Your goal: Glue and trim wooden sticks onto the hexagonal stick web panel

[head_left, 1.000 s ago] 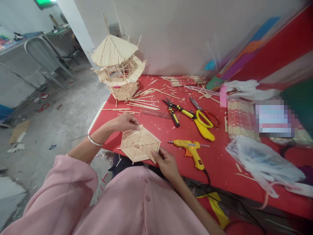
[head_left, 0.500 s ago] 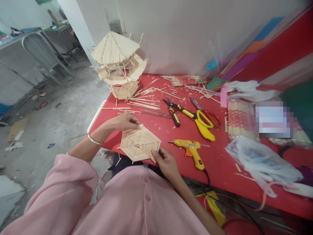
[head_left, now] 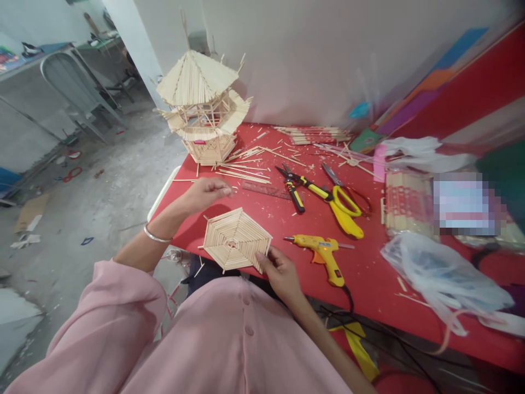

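Note:
A hexagonal panel of thin wooden sticks (head_left: 233, 241) lies at the near edge of the red table, with a small hole at its centre. My right hand (head_left: 281, 271) grips its right corner, thumb on top. Above the panel's upper left side is my left hand (head_left: 207, 194), fingers drawn together and apart from the panel; whether something small is between the fingertips cannot be made out. Loose sticks (head_left: 246, 174) lie just beyond my left hand. To the right of the panel is a yellow glue gun (head_left: 324, 251) with its nozzle pointing left.
A tiered stick model house (head_left: 205, 109) stands at the table's back left. Black-and-yellow pliers (head_left: 294, 194), yellow-handled scissors (head_left: 344, 202) and a ruler (head_left: 264, 190) lie mid-table. Plastic bags (head_left: 443, 273) and packs of sticks (head_left: 410, 202) are at the right. The glue gun's cord hangs over the near edge.
My left hand has moved up and away from the panel's top corner. Some loose sticks near it are now hidden behind it. My right hand keeps its hold. The view has shifted slightly.

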### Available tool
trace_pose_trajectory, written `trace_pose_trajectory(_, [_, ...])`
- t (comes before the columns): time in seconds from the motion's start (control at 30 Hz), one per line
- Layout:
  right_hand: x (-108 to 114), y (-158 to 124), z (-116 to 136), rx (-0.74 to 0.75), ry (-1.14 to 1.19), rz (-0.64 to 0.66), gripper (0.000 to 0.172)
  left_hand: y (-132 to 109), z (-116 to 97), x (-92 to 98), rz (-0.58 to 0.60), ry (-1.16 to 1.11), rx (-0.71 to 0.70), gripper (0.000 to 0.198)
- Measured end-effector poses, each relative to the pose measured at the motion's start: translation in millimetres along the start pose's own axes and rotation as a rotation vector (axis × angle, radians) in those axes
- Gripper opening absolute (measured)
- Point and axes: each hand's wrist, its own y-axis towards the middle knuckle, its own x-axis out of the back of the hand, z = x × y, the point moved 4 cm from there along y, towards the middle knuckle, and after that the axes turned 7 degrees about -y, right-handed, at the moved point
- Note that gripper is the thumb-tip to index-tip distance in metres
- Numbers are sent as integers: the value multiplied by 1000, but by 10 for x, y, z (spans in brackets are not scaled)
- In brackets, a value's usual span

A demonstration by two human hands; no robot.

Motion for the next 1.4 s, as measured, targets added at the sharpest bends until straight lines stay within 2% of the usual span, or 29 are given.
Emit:
trace_pose_trajectory(0.1, [6,4,-4,-9,58,1,42,-53,-21,127,-150,65,-115,17])
trace_pose_trajectory(0.23, [26,14,-26,-31,134,-20,42,-161,57,296,-317,68,-156,19])
trace_pose_trajectory(0.37, [37,36,-41,-84,211,-62,45,-315,271,458,-503,11,-46,34])
trace_pose_trajectory(0.47, [28,65,-3,-102,308,-119,45,-457,497,465,-616,-123,85,50])
trace_pose_trajectory(0.53, [4,86,46,-102,377,-147,44,-530,617,354,-573,-263,82,59])
trace_pose_trajectory(0.6, [-35,104,98,-109,440,-155,44,-583,723,152,-425,-445,102,60])
trace_pose_trajectory(0.67, [-77,113,144,-117,482,-156,44,-635,814,-100,-266,-655,198,64])
trace_pose_trajectory(0.73, [-119,115,177,-131,506,-156,46,-678,841,-338,-170,-840,249,71])
trace_pose_trajectory(0.83, [-186,113,206,-165,551,-151,49,-705,781,-620,-92,-1028,220,91])
trace_pose_trajectory(0.9, [-237,119,228,-185,578,-139,51,-716,729,-737,-108,-1079,177,97])
trace_pose_trajectory(0.97, [-290,133,257,-196,603,-122,51,-733,684,-797,-164,-1084,116,92])
trace_pose_trajectory(1.07, [-351,163,298,-201,668,-114,51,-767,630,-811,-249,-1079,43,84])
trace_pose_trajectory(1.27, [-411,205,324,-209,730,-104,50,-751,559,-839,-305,-1126,34,96])
trace_pose_trajectory(1.4, [-477,250,323,-196,741,-80,51,-666,621,-992,-381,-1072,41,72])
